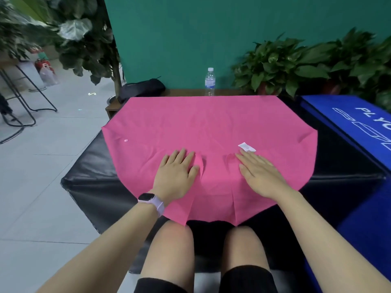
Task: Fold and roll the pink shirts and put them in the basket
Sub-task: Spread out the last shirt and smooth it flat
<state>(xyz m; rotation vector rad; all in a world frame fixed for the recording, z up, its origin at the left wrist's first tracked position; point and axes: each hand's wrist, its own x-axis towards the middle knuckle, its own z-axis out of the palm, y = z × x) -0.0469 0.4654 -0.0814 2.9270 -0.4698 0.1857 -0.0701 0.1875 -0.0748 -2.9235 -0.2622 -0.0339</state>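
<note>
1. A clear plastic water bottle [209,82] stands upright on a brown ledge beyond the shirt; whether it holds water, I cannot tell.
2. The bright pink cotton shirt [211,127] lies spread flat on the black padded surface [88,176].
3. Left hand [176,175] and right hand [261,173] press it, fingers straight, no grip.
4. Green wall [211,28], leafy potted plants [281,64].

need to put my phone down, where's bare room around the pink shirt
Bare black cushion shows left of the shirt, and a narrower strip on the right, up to the blue mat. The wooden ledge is free between the black bag and the bottle. Both hands fill the shirt's near middle.
</note>
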